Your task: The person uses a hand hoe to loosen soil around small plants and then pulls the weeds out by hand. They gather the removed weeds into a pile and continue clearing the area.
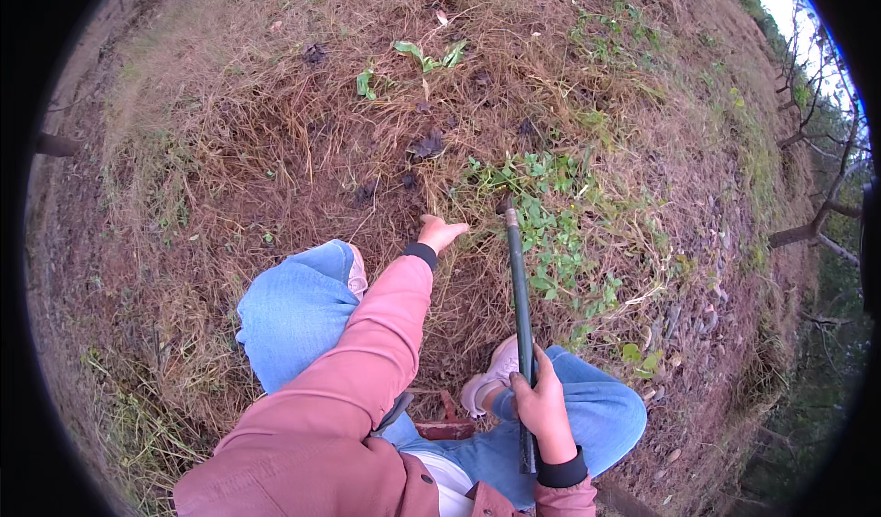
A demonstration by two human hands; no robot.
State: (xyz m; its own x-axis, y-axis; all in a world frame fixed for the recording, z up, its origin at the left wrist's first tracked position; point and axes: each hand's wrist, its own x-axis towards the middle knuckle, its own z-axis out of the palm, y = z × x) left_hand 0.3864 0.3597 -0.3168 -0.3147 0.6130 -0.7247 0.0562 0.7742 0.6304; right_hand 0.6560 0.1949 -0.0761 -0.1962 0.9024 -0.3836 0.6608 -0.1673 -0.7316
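My left hand [440, 233] reaches down to dry grass and dark soil in front of my left shoe [357, 273]. Thumb and forefinger are spread, with nothing seen between them; the other fingers are hidden. My right hand [540, 396] is closed around the dark green handle [521, 290] of a hand tool, near its butt end. The handle runs forward to a worn collar [511, 218], and the tool's head is mostly hidden among low green weeds [547, 187]. My right shoe [492, 379] is just left of the handle.
Dark, wilted leaves [428, 145] lie beyond my left hand. Farther off grows a broad-leaved green plant [430, 59]. Bare branches [819, 221] rise at the right rim. A reddish-brown seat or support [444, 429] shows between my legs. Stones [709, 317] lie to the right.
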